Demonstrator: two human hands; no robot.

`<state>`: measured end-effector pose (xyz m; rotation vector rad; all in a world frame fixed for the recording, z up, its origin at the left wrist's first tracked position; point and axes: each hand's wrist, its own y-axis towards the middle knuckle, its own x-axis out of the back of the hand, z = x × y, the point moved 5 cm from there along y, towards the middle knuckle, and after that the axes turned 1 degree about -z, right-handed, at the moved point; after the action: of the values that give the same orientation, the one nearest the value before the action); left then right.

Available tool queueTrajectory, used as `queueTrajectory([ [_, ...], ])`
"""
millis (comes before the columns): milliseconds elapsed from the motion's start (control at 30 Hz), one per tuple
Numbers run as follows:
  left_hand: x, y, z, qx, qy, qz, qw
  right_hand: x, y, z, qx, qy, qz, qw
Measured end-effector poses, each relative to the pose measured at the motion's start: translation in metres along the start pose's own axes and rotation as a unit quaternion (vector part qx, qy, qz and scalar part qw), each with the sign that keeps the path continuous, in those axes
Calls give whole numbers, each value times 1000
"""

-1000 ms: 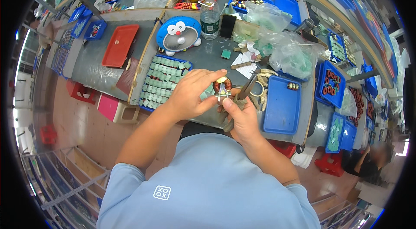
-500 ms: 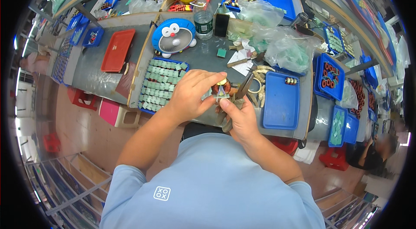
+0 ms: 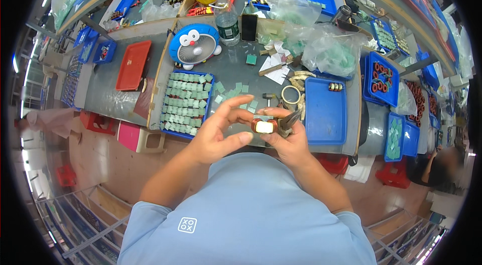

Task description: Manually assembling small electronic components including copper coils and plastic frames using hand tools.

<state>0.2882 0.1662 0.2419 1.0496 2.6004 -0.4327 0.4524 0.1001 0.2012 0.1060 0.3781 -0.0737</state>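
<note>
Position of the copper-wound coil (image 3: 265,126)

Head view. The copper-wound coil is located above the near edge of the grey surface (image 3: 236,75), in front of the torso. The right hand (image 3: 292,148) pinches it, thumb below, and also retains a pair of pliers (image 3: 289,122) with its tip directed away from the body. A green plate (image 3: 263,117) adjoins the far side of the coil.

The left hand (image 3: 213,138) is positioned beside the coil, thumb and fingers spread apart (contact between fingertips and coil cannot be determined).

To the left, a blue tray (image 3: 176,134) carries rows of green squares (image 3: 188,97); loose squares (image 3: 221,98) lie between it and the hands. To the right, a cream ring (image 3: 283,95) rests next to a second blue tray (image 3: 325,117), which carries a short row of small coils (image 3: 335,87). Farther back stand a blue fan (image 3: 197,52), a clear bottle (image 3: 228,30) and a dark smartphone (image 3: 249,27).
</note>
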Motion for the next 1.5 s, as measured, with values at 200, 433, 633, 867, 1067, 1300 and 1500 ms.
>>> queueTrajectory([
  [200,-15,-2,0,-41,92,-25,995,3,-3,-7,-24,11,-9,1000],
  [433,-11,-6,1,-108,138,-36,984,-1,-1,-7,-34,5,6,999],
  [633,-8,-9,0,-143,211,-53,965,-3,2,-4,5,-43,22,999],
  [867,-11,-9,-16,-206,294,-108,927,-7,0,-6,-17,-46,12,999],
  [1067,-16,-12,-38,-335,476,-173,794,-14,1,-2,2,-45,-4,999],
  [1300,-14,-7,-34,-333,481,-163,795,-19,-3,-4,14,-51,-56,997],
  [1500,-2,1,-32,-268,400,-114,869,-26,4,-4,-62,25,-35,997],
])
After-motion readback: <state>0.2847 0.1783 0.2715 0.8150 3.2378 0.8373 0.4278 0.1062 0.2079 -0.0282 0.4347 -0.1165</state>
